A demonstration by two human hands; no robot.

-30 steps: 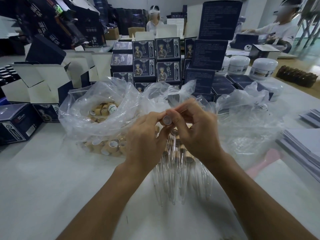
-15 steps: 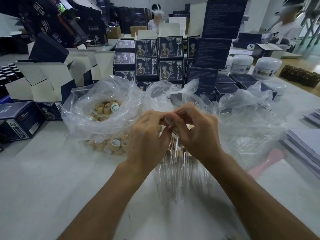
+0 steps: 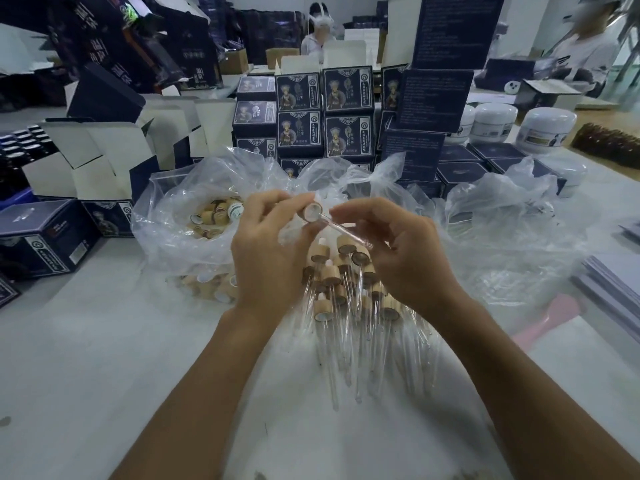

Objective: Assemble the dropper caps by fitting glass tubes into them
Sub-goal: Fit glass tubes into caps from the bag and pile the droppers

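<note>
- Since the earlier frame the hands have parted, and the glass tube [image 3: 341, 230] now shows, slanting from the cap [image 3: 311, 213] toward the right hand [image 3: 398, 251].
- Left hand [image 3: 270, 251] pinches the cap at its fingertips; right fingers curl loosely, tube contact unclear.
- Skewed pushing could snap the tube or leave it half seated.

one head-worn view looks forward and down, close over the hands, table [image 3: 86, 358] stretching far ahead.

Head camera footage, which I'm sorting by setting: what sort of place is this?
Probably a small cosmetics packing workshop: stacked printed boxes, white jars, a bag of caps, and finished droppers piled on the table.
</note>
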